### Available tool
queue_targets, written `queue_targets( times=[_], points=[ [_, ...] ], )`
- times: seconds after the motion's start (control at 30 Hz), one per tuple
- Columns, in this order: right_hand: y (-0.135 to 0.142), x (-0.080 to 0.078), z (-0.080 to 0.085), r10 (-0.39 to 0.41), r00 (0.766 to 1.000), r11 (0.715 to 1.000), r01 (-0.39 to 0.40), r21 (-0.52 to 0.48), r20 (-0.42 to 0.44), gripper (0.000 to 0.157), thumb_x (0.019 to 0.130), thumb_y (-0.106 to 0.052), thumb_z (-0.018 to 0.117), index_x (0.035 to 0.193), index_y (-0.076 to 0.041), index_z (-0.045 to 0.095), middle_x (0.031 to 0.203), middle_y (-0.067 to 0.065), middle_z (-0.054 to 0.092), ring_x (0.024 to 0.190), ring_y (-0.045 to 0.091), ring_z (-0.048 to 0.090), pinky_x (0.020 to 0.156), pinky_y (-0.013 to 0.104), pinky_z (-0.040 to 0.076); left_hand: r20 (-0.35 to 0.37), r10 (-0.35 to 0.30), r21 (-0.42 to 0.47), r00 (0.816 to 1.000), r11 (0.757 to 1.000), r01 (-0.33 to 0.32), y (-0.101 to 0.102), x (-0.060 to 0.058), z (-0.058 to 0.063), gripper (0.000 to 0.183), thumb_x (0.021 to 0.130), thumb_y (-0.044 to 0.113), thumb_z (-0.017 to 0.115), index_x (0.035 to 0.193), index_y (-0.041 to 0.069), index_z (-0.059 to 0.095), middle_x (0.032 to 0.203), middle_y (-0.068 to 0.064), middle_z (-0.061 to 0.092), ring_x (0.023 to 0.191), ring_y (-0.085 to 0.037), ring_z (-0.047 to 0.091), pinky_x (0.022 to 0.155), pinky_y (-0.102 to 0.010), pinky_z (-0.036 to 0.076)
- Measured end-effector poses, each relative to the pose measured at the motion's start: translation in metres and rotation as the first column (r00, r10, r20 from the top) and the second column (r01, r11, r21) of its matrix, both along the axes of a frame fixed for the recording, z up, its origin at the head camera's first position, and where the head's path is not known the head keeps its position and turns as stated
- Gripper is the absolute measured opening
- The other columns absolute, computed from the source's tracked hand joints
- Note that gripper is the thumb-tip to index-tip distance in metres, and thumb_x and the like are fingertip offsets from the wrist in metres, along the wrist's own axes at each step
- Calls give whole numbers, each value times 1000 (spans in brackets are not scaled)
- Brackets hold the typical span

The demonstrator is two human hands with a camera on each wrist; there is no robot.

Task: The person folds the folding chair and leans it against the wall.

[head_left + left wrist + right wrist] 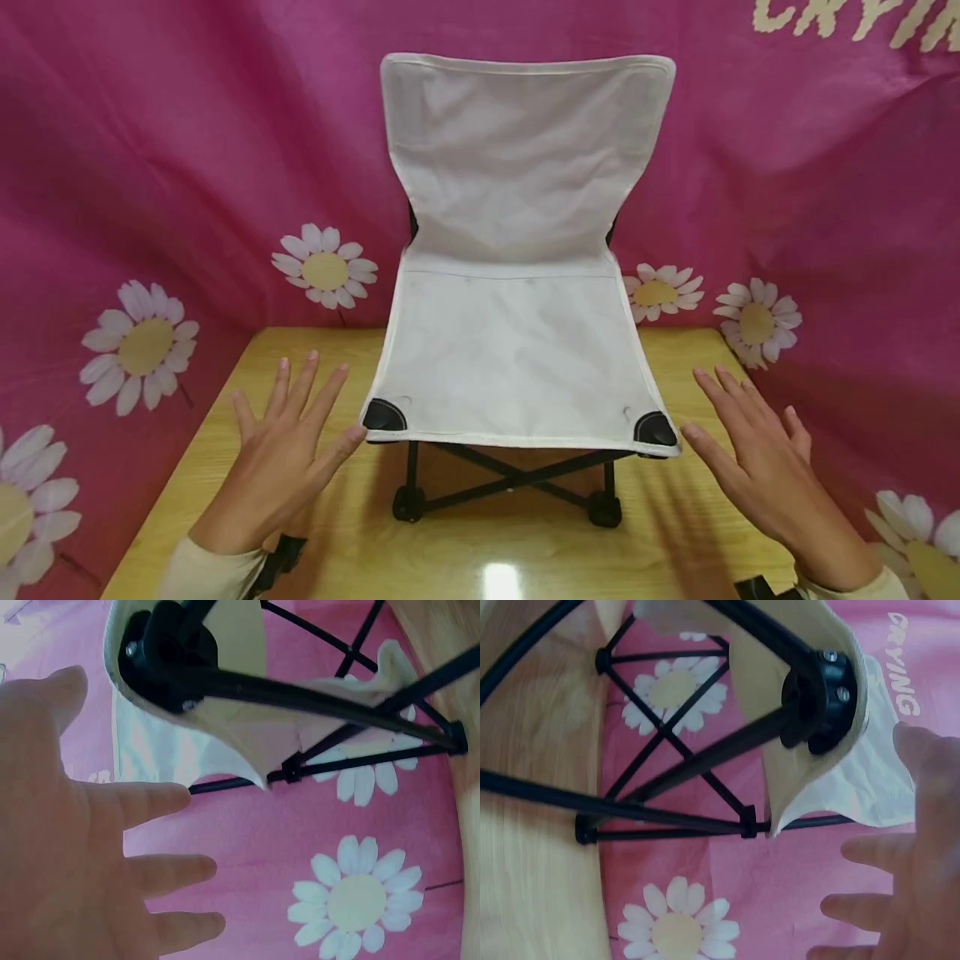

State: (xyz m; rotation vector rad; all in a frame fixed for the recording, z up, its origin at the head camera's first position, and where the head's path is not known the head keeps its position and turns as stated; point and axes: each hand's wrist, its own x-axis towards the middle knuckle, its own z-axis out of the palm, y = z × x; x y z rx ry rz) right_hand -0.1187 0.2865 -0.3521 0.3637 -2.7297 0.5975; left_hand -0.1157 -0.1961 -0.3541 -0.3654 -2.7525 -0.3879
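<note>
A small folding chair [517, 358] with a pale fabric seat and back stands unfolded on the table. Its black crossed legs [517, 477] show under the seat, and black patches cover the two front corners. My left hand [281, 450] is spread beside the front left corner, its thumb close to the black patch; whether they touch I cannot tell. On the other side my right hand [772, 467] is held with straight fingers near the front right corner. The wrist views show the seat's underside, the black corner joints [169, 660] and leg tubes [705, 757]. Neither hand holds anything.
A light wooden table [465, 558] carries the chair. Pink cloth [225, 125] printed with white daisies hangs behind and along both sides. Part of some pale lettering [862, 17] shows at the top right. Dark straps [281, 562] sit at both wrists.
</note>
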Motion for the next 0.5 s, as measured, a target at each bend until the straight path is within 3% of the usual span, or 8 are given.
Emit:
queue_targets(
  times=[0.23, 0.33, 0.4, 0.5],
  points=[
    [-9, 1, 4, 83, 996, 994, -83, -67, 10, 65, 89, -27, 56, 143, -30, 20, 148, 2, 19, 134, 28, 20, 97, 65, -3, -39, -46, 12, 998, 999, 46, 7, -1, 1, 68, 86, 53, 47, 144, 28, 21, 150, -6, 13, 136, -32, 5, 95, -59, -20],
    [-12, 1, 4, 128, 992, 988, -128, -84, -4, 66, 87, -23, 58, 143, -29, 23, 148, 2, 21, 133, 27, 21, 100, 62, 6, -46, -65, 15, 997, 998, 66, 10, -2, 2, 68, 86, 53, 48, 144, 29, 21, 150, -5, 14, 136, -31, 9, 96, -60, -17],
    [-15, 0, 5, 157, 988, 984, -157, -88, -9, 67, 86, -20, 60, 143, -28, 24, 147, 1, 23, 133, 25, 22, 103, 55, 13, -50, -81, 11, 995, 997, 82, 12, -1, 2, 67, 86, 52, 48, 144, 30, 21, 150, -3, 15, 136, -30, 10, 97, -61, -15],
    [-20, -2, 4, 191, 981, 978, -192, -83, -20, 69, 84, -18, 62, 142, -27, 26, 146, -1, 26, 132, 21, 26, 107, 34, 19, -70, -104, 2, 992, 995, 104, 13, 1, 2, 68, 86, 52, 49, 143, 27, 24, 149, -2, 16, 136, -27, 12, 99, -61, -11]
  ],
)
